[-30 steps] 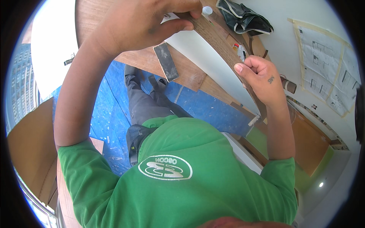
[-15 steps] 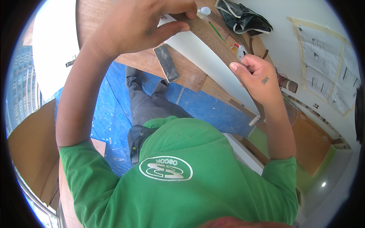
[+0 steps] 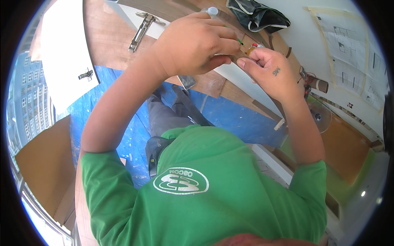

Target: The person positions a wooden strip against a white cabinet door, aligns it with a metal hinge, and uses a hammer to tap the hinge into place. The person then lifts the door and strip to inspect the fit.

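A long cabinet panel [image 3: 246, 87] with a white inner face and wood-brown edge lies slantwise across the work surface. My left hand [image 3: 199, 43] is closed over its upper edge, thumb on the near side and fingers over the far side. Close beside it, my right hand [image 3: 269, 71] grips the same edge with the thumb on top and fingers curled. A metal hinge [image 3: 143, 30] sticks out from the white face, left of my left hand. Below my left wrist is a dark flat block [image 3: 187, 82], partly covered by the hand.
Brown boards [image 3: 106, 37] form the work surface. Behind the panel are a clear bottle [image 3: 212, 11], a red-capped bottle [image 3: 250, 49] and a dark bag [image 3: 258, 16]. A white panel [image 3: 61, 49] stands at left. Blue sheeting [image 3: 242, 117] covers the floor; drawings [image 3: 344, 53] hang at right.
My left hand has moved right along the panel edge, close to my right hand. The hinge it had been hiding now shows. My right hand keeps its grip, and the view has shifted slightly.
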Action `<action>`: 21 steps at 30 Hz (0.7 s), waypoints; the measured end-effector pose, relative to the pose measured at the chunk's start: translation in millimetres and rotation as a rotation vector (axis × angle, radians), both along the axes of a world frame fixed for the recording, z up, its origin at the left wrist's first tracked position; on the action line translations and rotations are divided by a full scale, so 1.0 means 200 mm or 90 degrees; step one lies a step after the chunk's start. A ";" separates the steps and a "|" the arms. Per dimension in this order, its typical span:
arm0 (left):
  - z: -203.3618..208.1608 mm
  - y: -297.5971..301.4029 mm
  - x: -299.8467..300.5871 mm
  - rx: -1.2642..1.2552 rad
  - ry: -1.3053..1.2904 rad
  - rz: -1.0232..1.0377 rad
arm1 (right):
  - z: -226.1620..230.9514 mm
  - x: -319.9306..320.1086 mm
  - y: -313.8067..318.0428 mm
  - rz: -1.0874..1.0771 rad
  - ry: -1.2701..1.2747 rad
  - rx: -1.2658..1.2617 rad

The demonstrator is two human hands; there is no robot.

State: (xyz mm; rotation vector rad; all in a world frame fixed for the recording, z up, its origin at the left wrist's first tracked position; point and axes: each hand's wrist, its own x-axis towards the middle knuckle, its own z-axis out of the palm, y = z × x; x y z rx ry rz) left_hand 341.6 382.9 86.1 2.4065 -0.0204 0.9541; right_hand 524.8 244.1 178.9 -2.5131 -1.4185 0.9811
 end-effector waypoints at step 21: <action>0.09 0.02 0.06 0.054 0.037 -0.019 | 0.00 0.27 -0.34 -0.063 0.071 0.006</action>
